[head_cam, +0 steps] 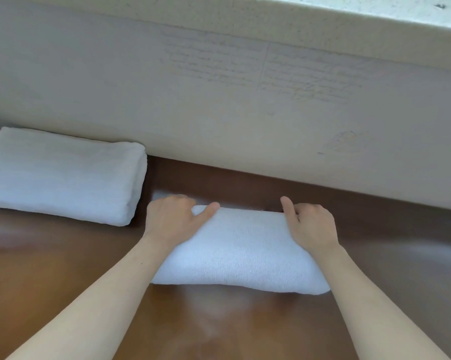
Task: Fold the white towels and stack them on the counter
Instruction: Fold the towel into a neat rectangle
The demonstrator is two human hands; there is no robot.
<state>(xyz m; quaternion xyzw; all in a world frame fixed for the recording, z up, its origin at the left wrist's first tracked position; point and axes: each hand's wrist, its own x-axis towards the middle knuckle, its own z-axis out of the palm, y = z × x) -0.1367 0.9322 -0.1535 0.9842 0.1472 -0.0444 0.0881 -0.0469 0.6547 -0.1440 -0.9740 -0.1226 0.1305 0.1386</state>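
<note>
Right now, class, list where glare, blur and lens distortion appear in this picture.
Head view: pale glare streaks the brown counter in front of the near towel; head view again: the wall ledge appears bowed, wide-angle distortion; the left hand and right hand look slightly soft.

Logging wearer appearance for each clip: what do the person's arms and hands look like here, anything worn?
The left forearm and right forearm are bare to the frame's edge, no sleeves showing. The left hand and right hand are ungloved; no rings, watch or bands visible.
</note>
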